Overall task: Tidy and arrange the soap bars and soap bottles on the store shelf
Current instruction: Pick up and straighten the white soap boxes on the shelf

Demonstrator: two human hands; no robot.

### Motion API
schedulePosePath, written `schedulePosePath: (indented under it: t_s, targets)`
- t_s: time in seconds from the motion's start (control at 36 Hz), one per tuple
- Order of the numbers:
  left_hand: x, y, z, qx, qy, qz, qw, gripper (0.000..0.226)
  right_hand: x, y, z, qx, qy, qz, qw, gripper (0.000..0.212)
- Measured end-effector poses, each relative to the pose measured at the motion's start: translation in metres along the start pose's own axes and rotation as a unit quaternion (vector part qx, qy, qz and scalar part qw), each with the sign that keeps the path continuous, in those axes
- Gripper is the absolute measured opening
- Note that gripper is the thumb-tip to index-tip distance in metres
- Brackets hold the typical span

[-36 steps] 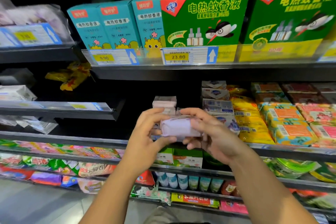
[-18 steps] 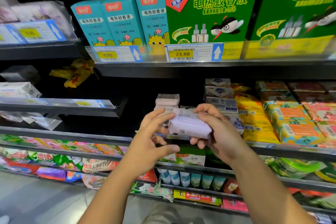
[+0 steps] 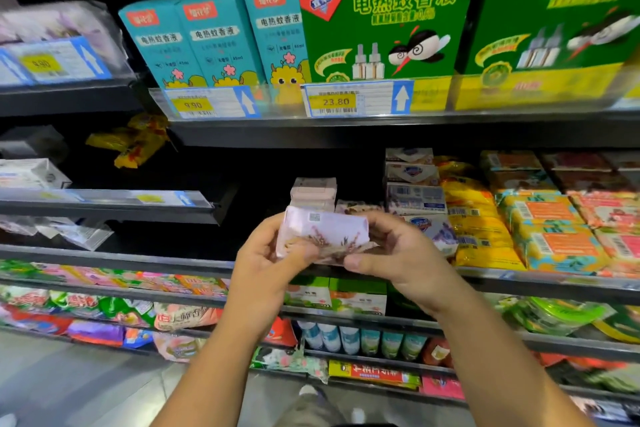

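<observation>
Pale pink soap bar among green, teal and yellow packs

The soap bar (image 3: 325,234) wears a pale pink wrapper printed with dark pink flower sprigs and a small black code square. Behind it stands a plain pink box (image 3: 313,192). To the right lie white-and-blue soap boxes (image 3: 414,184), yellow packs (image 3: 474,218), and yellow-and-orange packs (image 3: 550,232) with teal edging. On the upper shelf, teal cartons (image 3: 207,42) carry red labels, pink flowers and a yellow cartoon creature; the green box (image 3: 384,24) shows yellow lettering, a red triangle and a yellow base band. Price tags (image 3: 356,99) are white, yellow and blue.

Glossy paper-wrapped soap bar (image 3: 325,234)
</observation>
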State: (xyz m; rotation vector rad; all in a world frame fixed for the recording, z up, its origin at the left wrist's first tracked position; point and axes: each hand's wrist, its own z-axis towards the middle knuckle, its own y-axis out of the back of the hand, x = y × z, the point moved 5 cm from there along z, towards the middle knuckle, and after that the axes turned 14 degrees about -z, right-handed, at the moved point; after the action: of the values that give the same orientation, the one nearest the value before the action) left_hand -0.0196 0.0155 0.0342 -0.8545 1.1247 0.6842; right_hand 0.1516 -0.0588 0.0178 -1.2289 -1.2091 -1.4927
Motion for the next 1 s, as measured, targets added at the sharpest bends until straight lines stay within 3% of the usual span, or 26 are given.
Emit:
schedulePosePath:
  t_s: [0.06,0.17,0.25,0.44,0.56,0.81,0.89,0.94,1.0]
  targets:
    - [-0.003,-0.002,0.003,-0.012,-0.02,-0.013,1.0,0.044,-0.003,0.0,-0.001,-0.002,-0.001,-0.024,1.0,0.057]
    - [0.0,-0.01,0.006,-0.006,-0.03,-0.019,0.999,0.075,-0.006,-0.012,-0.002,0.029,0.005,-0.05,0.998,0.07]
    - [0.001,-0.02,0.005,0.02,-0.028,0.018,0.999,0.077,-0.006,-0.026,-0.002,0.046,0.01,-0.022,0.999,0.07]
    - [-0.008,-0.008,0.011,0.029,-0.052,0.066,0.996,0.069,-0.01,0.01,-0.006,-0.024,0.017,-0.027,0.999,0.069]
    - [0.004,-0.007,0.009,0.054,-0.009,0.098,0.994,0.077,0.0,0.026,-0.009,-0.091,0.057,0.032,0.994,0.064]
    - [0.027,-0.034,0.0,0.071,0.089,0.029,0.993,0.084,0.019,0.016,-0.014,-0.079,0.105,0.0,0.991,0.056]
    - [0.02,-0.025,0.005,0.06,0.057,0.043,0.996,0.086,0.018,0.027,-0.012,-0.1,0.084,0.023,0.991,0.058]
    - [0.016,-0.021,0.008,0.032,0.057,-0.021,0.998,0.084,0.014,0.033,-0.011,-0.111,0.052,0.023,0.992,0.055]
    - [0.016,-0.019,0.011,-0.008,0.076,-0.11,0.991,0.067,0.008,0.033,-0.009,-0.095,-0.008,0.015,0.995,0.046]
